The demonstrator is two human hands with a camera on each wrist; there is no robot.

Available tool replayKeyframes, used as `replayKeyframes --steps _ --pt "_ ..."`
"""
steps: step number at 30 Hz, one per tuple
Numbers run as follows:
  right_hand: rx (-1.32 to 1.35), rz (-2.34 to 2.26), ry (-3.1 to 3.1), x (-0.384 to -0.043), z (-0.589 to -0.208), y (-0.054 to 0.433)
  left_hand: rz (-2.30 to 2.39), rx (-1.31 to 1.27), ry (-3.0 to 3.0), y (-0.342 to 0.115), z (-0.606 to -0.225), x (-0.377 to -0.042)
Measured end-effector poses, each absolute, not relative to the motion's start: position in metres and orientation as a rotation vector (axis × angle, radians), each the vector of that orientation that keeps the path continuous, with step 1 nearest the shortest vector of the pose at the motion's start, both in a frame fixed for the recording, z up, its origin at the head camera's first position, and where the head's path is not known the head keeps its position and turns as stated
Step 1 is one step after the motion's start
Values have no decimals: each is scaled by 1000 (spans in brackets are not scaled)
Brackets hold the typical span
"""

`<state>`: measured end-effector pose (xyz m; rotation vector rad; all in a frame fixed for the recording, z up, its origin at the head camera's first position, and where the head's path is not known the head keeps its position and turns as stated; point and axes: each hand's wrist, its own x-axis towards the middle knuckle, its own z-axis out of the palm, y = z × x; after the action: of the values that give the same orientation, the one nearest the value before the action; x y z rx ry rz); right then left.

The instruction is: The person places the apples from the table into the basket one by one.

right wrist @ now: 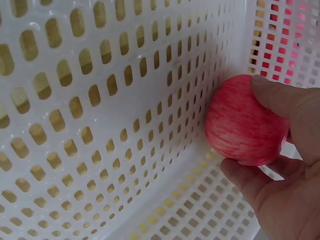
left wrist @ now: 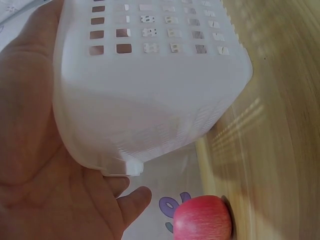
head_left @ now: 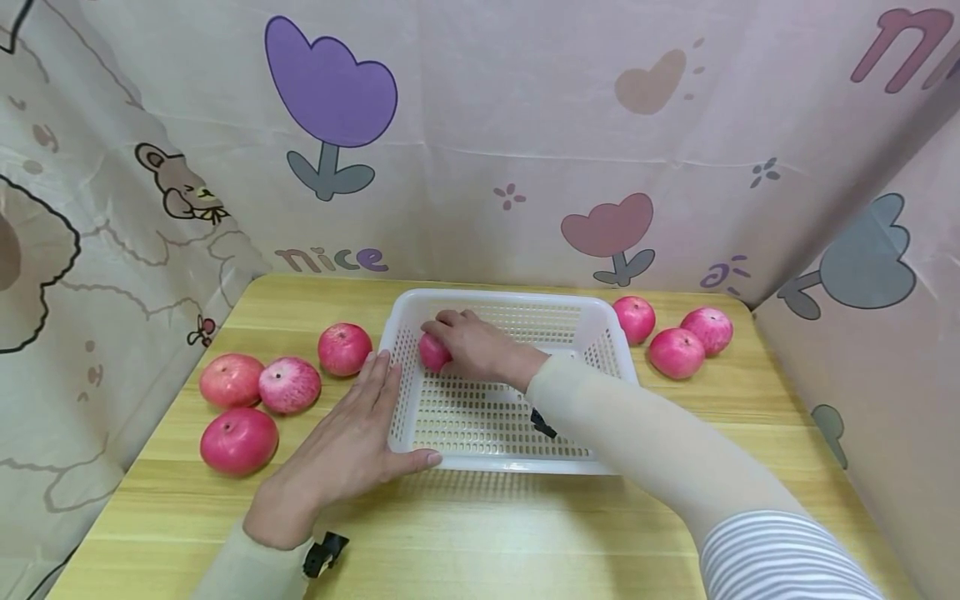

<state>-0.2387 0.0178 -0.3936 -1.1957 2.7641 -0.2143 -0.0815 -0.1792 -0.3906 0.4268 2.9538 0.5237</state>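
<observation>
Head view: white perforated basket point(head_left: 525, 464) on wood-grain table point(head_left: 480, 533). Inside, at the left end: one red apple point(head_left: 432, 353), grasped by the right hand point(head_left: 480, 346), not yet released; no other apple visible in there. Outside: seven apples, four at left point(head_left: 239, 442), three at right point(head_left: 677, 352). Left hand point(head_left: 341, 442): fingers extended along the rim, clenching nothing.

Left wrist view: palm beside basket wall; one outside apple, cropped.

Right wrist view: thumb and fingers around the apple; whether the basket floor bears its weight is unclear.
</observation>
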Motion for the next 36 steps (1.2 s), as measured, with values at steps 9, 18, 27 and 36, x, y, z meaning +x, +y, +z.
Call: replayKeyframes --steps 9,18,27,36 --pt "-1152 -216 2756 -239 -398 15 528 427 2952 -179 -390 -81" --pt "-1117 -219 2740 -240 -398 14 529 418 2947 -179 -391 -82" --pt "-1106 -237 2741 -239 -398 16 537 416 2935 -179 -390 -83" --pt "-1104 -226 2771 -238 -401 16 547 417 2937 -179 -391 -83"
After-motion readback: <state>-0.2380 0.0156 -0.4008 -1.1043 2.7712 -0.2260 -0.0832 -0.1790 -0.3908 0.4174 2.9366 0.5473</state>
